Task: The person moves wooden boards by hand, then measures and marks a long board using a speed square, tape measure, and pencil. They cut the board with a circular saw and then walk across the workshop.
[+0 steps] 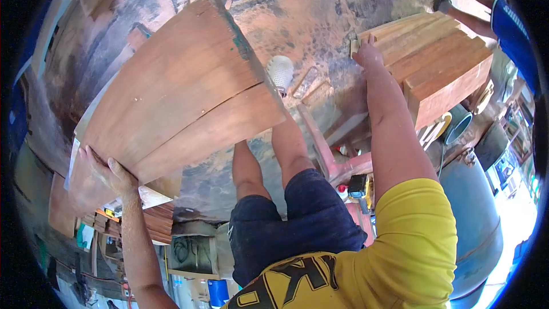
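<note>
My left hand (114,176) lies on the lower left part of a large reddish-brown wooden panel (177,80), thumb apart from the fingers. A long dark crack runs across the panel, and its upper right edge is rough with green marks. My right hand (368,54) is stretched out to the near end of several thick boards (429,51) lying side by side. Its fingers are bent around a small pale block (354,48), only partly visible beside the boards.
A pink stand (326,149) and a yellow-black power tool (359,186) are by my legs. Wood scraps (311,84) litter the dusty floor (309,17). A blue tank (466,212) and a bucket (459,126) stand at right. Another person's leg (469,17) shows at upper right.
</note>
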Motion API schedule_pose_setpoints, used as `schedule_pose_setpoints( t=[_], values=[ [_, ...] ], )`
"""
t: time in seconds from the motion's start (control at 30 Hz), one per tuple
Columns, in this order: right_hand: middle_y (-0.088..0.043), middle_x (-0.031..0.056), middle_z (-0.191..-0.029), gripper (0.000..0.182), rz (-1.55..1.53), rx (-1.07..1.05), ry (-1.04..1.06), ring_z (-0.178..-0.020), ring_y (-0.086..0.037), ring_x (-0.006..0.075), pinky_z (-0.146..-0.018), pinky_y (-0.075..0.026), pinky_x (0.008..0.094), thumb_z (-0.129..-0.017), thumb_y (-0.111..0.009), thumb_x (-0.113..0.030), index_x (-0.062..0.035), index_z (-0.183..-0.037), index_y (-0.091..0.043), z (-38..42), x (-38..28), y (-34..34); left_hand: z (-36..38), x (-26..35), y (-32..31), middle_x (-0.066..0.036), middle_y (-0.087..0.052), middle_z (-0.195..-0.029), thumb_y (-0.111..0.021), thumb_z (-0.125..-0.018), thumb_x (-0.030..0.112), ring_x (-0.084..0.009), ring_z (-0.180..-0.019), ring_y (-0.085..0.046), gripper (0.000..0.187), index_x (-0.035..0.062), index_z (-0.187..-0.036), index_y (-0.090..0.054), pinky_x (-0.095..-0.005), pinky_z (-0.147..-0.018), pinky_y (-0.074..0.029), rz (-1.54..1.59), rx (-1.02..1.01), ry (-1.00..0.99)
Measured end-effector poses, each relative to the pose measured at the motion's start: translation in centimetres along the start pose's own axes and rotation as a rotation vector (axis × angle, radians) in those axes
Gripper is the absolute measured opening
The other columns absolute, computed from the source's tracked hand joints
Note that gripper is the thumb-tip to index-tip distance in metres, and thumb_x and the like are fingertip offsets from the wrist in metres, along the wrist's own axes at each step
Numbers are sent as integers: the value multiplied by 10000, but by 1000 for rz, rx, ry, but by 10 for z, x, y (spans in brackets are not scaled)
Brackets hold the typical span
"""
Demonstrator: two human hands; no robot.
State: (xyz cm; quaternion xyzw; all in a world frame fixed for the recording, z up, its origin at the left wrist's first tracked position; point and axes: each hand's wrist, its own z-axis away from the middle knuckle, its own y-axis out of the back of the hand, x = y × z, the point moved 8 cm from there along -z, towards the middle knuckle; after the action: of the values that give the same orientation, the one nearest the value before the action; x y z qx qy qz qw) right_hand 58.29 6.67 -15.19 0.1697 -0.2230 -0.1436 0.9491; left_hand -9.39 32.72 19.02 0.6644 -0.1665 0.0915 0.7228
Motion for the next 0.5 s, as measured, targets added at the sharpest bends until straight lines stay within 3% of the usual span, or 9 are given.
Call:
schedule_pose_setpoints(
  t=[0.07,0.17,0.23,0.27,0.33,0.37,0.43,0.5],
  values=[
    [-115,168,-1551,722,94,-25,46,-1302,-421,351,-987,-436,464,-859,-572,-363,-52,-1436,-270,-25,2,-19,0,-1,1,-255,-161,-1508,-379,-943,535,-390,-1397,-177,752,-26,-1427,-250,-491,-1134,-158,-11,11,-12],
    [-77,130,-1564,755,113,-84,28,-1292,-436,336,-991,-436,454,-853,-580,-383,-71,-1451,-240,-13,-2,-7,-1,4,4,-264,-204,-1494,-392,-947,492,-402,-1391,-196,699,-13,-1420,-289,-494,-1130,-165,-45,32,-69],
    [-233,110,-1532,752,-115,47,65,-1277,-457,311,-994,-434,443,-855,-575,-390,-83,-1455,-243,51,-27,67,-1,9,6,-268,-239,-1481,-405,-944,407,-404,-1386,-211,627,-8,-1408,-327,-498,-1128,-161,-137,26,-121],
    [-233,110,-1532,752,-117,58,72,-1277,-457,311,-994,-434,443,-855,-575,-390,-83,-1455,-243,51,-28,64,-1,11,8,-254,-259,-1479,-462,-905,306,-397,-1385,-220,596,5,-1406,-345,-502,-1129,-153,-156,35,-149],
    [-488,183,-1353,605,24,-77,221,-1159,-543,359,-955,-446,467,-824,-590,-455,-34,-1254,-542,43,-42,36,1,4,5,-241,-263,-1483,-488,-877,272,-389,-1386,-223,606,13,-1407,-348,-501,-1131,-148,-148,33,-108],
    [-537,201,-1283,616,156,-133,280,-1121,-567,358,-938,-455,462,-816,-596,-469,-25,-1239,-545,59,-58,32,1,-2,6,-227,-268,-1486,-514,-849,237,-381,-1387,-226,621,22,-1408,-351,-499,-1133,-144,-136,23,-69],
    [-601,199,-1195,644,90,-233,368,-1093,-582,359,-915,-464,451,-808,-604,-494,2,-1215,-545,53,-71,-18,-1,9,13,-194,-274,-1495,-555,-807,204,-358,-1395,-224,648,58,-1409,-367,-498,-1133,-146,-203,26,-84],
    [-616,197,-1158,585,87,-170,460,-1068,-593,350,-909,-464,453,-813,-604,-509,-52,-1177,-581,120,-110,-7,0,10,15,-169,-270,-1504,-573,-804,214,-337,-1403,-218,647,92,-1409,-379,-505,-1133,-148,-288,16,-32]
  ],
)
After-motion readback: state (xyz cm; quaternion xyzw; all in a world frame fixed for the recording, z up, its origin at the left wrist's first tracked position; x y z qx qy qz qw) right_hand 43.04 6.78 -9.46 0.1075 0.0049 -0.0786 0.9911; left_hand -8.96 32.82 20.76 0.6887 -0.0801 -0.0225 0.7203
